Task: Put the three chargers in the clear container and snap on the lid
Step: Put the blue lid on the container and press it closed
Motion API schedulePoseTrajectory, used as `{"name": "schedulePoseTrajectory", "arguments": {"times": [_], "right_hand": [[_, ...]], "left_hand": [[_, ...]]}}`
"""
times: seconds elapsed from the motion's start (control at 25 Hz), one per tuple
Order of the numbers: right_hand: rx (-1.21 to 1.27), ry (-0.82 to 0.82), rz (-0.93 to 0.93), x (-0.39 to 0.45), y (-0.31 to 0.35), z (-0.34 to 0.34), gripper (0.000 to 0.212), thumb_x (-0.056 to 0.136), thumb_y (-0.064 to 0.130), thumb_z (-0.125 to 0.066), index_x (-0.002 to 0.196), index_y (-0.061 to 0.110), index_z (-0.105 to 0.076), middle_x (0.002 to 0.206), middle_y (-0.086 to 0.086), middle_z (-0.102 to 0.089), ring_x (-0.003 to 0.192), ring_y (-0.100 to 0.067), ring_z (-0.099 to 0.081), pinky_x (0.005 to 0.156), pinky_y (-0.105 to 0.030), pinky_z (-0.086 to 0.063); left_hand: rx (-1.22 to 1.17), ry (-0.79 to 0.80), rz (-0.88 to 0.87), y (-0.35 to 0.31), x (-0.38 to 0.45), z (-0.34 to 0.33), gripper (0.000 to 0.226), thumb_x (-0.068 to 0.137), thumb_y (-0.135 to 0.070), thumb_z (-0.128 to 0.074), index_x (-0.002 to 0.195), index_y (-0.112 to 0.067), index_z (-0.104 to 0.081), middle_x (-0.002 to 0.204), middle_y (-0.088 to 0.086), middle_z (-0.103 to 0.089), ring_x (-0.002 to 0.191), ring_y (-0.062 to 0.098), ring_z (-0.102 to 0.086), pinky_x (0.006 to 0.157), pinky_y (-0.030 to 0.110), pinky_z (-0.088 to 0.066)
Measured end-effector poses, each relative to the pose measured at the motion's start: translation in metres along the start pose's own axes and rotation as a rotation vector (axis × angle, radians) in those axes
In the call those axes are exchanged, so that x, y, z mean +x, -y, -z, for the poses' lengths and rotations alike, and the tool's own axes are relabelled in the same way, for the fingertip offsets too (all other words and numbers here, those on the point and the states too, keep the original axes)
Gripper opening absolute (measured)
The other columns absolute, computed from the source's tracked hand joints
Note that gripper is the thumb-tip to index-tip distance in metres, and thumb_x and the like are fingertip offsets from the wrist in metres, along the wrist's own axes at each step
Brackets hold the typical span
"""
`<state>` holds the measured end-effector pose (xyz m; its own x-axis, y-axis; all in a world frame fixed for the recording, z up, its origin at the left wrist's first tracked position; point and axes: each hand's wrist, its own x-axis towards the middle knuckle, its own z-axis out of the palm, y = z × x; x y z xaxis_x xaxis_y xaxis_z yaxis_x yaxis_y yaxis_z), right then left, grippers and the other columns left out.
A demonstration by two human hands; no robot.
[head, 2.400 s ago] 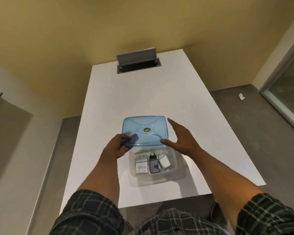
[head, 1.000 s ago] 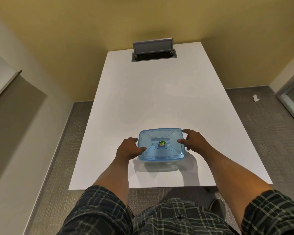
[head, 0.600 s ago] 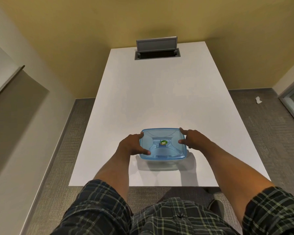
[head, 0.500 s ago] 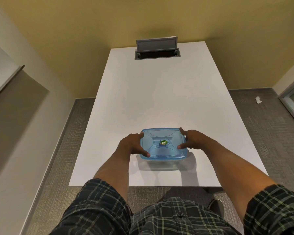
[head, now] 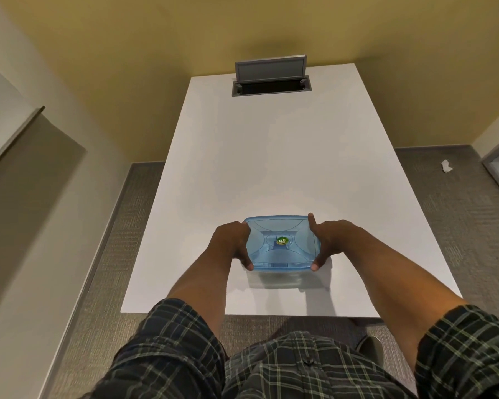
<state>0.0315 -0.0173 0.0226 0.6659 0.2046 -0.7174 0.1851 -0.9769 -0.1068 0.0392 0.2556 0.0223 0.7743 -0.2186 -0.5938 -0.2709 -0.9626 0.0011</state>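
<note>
Blue translucent plastic lid [head: 281, 245], rectangular with rounded corners and a small green and yellow sticker [head: 282, 241] at its centre, covers the clear plastic container [head: 283, 279], which sits near the front edge of the long white rectangular table [head: 271, 156] I am looking down on. My left hand [head: 233, 243] grips the lid's left edge, thumb tip on the near left corner, fingers curled over the side. My right hand [head: 327, 240] grips the right edge the same way, thumb on the near right corner, index finger reaching the far right corner. I cannot see the chargers through the lid. Dark plaid sleeves [head: 167, 349] fill the bottom of the view. At the table's far end, a grey metal cable hatch [head: 270, 77] stands open. A small white scrap [head: 446, 166] lies on the grey carpet [head: 458, 214] to the right.
</note>
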Motion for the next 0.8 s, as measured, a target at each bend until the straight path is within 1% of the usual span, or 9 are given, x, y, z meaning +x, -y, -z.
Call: {"name": "schedulePoseTrajectory", "arguments": {"times": [0.2, 0.32, 0.44, 0.52, 0.56, 0.6, 0.68, 0.72, 0.8], "right_hand": [[-0.076, -0.007, -0.017, 0.002, 0.004, 0.001, 0.161, 0.052, 0.075, -0.081, 0.150, 0.006, 0.027, 0.143, -0.011, -0.053, 0.128, -0.030, -0.053, 0.104, -0.039, -0.041], [-0.056, -0.037, 0.005, 0.000, -0.001, 0.000, 0.160, 0.051, 0.079, -0.078, 0.151, 0.008, 0.025, 0.132, -0.009, -0.060, 0.119, -0.029, -0.058, 0.092, -0.035, -0.042], [-0.027, -0.049, 0.008, -0.001, -0.005, 0.000, 0.163, 0.046, 0.084, -0.075, 0.151, 0.010, 0.026, 0.123, -0.008, -0.065, 0.113, -0.028, -0.061, 0.083, -0.033, -0.040], [-0.017, -0.054, 0.003, -0.001, -0.005, 0.001, 0.165, 0.044, 0.086, -0.073, 0.151, 0.010, 0.026, 0.117, -0.007, -0.067, 0.108, -0.028, -0.063, 0.080, -0.032, -0.040], [-0.021, -0.074, 0.002, -0.001, -0.004, 0.000, 0.165, 0.043, 0.087, -0.072, 0.151, 0.010, 0.025, 0.112, -0.007, -0.068, 0.104, -0.028, -0.064, 0.078, -0.032, -0.040], [-0.028, -0.102, 0.006, -0.001, -0.004, -0.001, 0.165, 0.043, 0.088, -0.072, 0.151, 0.009, 0.024, 0.107, -0.005, -0.068, 0.099, -0.028, -0.065, 0.077, -0.032, -0.040], [-0.039, -0.144, 0.011, -0.002, -0.005, -0.004, 0.163, 0.044, 0.089, -0.070, 0.151, 0.009, 0.024, 0.101, -0.004, -0.068, 0.093, -0.027, -0.066, 0.074, -0.032, -0.041], [-0.049, -0.154, 0.007, -0.002, -0.006, -0.005, 0.163, 0.044, 0.089, -0.069, 0.151, 0.010, 0.024, 0.101, -0.004, -0.068, 0.092, -0.026, -0.066, 0.073, -0.032, -0.041], [-0.060, -0.154, 0.004, -0.001, -0.007, -0.006, 0.163, 0.043, 0.089, -0.069, 0.152, 0.012, 0.024, 0.102, -0.004, -0.068, 0.093, -0.026, -0.066, 0.073, -0.032, -0.042]], "left_hand": [[0.062, -0.022, -0.014, -0.004, 0.001, 0.002, 0.086, 0.051, -0.060, -0.091, 0.112, -0.011, -0.056, 0.108, 0.005, -0.065, 0.095, 0.024, -0.065, 0.069, 0.031, -0.042], [0.071, -0.032, -0.008, -0.003, 0.002, 0.001, 0.082, 0.048, -0.061, -0.091, 0.103, -0.012, -0.056, 0.097, 0.003, -0.063, 0.082, 0.022, -0.058, 0.069, 0.032, -0.037], [0.098, -0.036, -0.010, -0.004, 0.002, 0.002, 0.077, 0.048, -0.063, -0.091, 0.093, -0.014, -0.052, 0.083, -0.001, -0.052, 0.075, 0.020, -0.052, 0.072, 0.032, -0.033], [0.111, -0.048, -0.021, -0.006, 0.002, -0.001, 0.083, 0.048, -0.062, -0.091, 0.103, -0.009, -0.057, 0.074, -0.003, -0.044, 0.073, 0.021, -0.052, 0.074, 0.033, -0.032], [0.104, -0.060, -0.022, -0.005, 0.001, -0.003, 0.092, 0.049, -0.062, -0.091, 0.114, -0.006, -0.057, 0.073, -0.004, -0.045, 0.075, 0.023, -0.055, 0.076, 0.034, -0.033], [0.082, -0.068, -0.021, -0.004, 0.001, -0.005, 0.104, 0.050, -0.062, -0.091, 0.127, -0.003, -0.052, 0.078, -0.002, -0.053, 0.081, 0.025, -0.060, 0.077, 0.034, -0.034], [0.015, -0.066, -0.004, -0.003, -0.002, -0.010, 0.130, 0.054, -0.064, -0.089, 0.150, 0.001, -0.029, 0.101, 0.005, -0.067, 0.099, 0.028, -0.065, 0.083, 0.037, -0.039], [-0.004, -0.063, 0.001, -0.003, -0.002, -0.010, 0.138, 0.055, -0.064, -0.088, 0.155, 0.002, -0.019, 0.109, 0.008, -0.068, 0.105, 0.029, -0.065, 0.086, 0.037, -0.041], [-0.028, -0.045, 0.001, -0.004, -0.003, -0.008, 0.143, 0.056, -0.064, -0.088, 0.157, 0.004, -0.011, 0.112, 0.010, -0.069, 0.107, 0.029, -0.065, 0.086, 0.035, -0.042]]}}
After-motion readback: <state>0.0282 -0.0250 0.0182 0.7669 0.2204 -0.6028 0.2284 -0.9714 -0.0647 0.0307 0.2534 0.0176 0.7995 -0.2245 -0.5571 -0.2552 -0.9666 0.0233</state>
